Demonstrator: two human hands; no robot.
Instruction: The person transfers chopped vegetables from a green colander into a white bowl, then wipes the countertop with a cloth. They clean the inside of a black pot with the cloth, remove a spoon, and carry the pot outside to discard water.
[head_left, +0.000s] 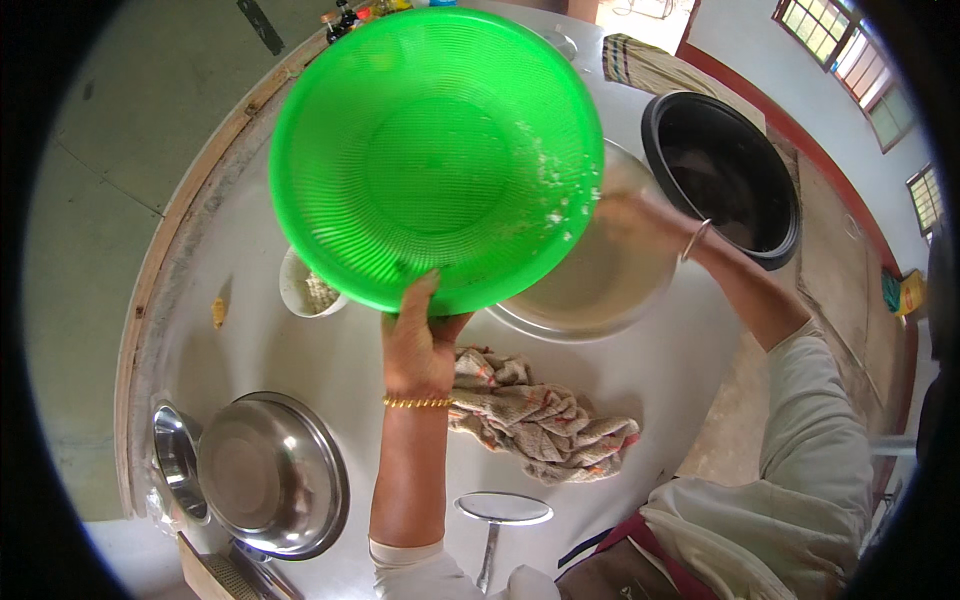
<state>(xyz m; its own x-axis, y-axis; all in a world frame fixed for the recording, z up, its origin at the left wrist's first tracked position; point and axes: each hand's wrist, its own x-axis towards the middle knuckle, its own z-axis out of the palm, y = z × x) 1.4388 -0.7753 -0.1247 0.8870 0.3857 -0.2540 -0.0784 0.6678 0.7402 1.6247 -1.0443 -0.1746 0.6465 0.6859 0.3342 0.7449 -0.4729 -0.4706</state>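
A bright green plastic colander (439, 165) is held up and tilted toward me. My left hand (420, 345) grips its near rim, thumb on the inside. White grains (553, 191) that look like rice cling to the colander's right inner wall. Blurred by motion, my right hand (634, 214) is beside the colander's right rim, over a wide metal basin (581, 334) of cloudy liquid. Its fingers are partly hidden and their grip is unclear. Behind the colander's lower left rim stands a white bowl (291, 289) with pale grains in it.
A crumpled towel (547, 420) lies near me beside a round metal stand (504, 508). Upturned at left is a steel bowl (251, 472), next to a smaller one (176, 461). A large black tub (720, 172) stands right; bottles (341, 19) line the far edge.
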